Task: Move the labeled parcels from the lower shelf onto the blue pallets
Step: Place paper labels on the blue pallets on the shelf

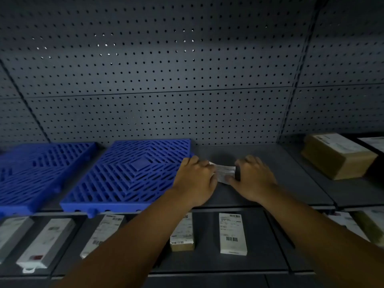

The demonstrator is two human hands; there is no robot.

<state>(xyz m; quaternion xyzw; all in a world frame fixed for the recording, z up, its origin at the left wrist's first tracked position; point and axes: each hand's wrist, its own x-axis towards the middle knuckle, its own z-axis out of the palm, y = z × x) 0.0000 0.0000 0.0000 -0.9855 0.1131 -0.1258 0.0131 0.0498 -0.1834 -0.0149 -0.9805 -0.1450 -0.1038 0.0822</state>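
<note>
Two hands: the left hand [195,179] and right hand [253,177] reach onto the upper shelf [291,183] and meet on one small labelled parcel [225,173].
Left fingers: curled over the parcel's left end, gripping it.
Right fingers: bent over the right end, thumb against the near edge, gripping it.
Parcel place: on or just above the upper shelf, I cannot tell which, just beside the right edge of the nearer blue pallet [128,175] and not on it.
Pallets: the nearer one lies flat on the upper shelf, its front edge at the shelf's front edge; a second blue pallet [37,169] lies to its left.
Lower shelf [207,260]: a white barcoded parcel [232,233] lies near the front between the forearms; a brown parcel with a label [182,235] is just to its left, partly hidden by the left forearm; a long white parcel [104,229] and two pale boxes [46,242] lie toward the left end.
Right bay: a brown cardboard box [337,155] with a label sits near the back.
Backing: grey pegboard [166,80].
</note>
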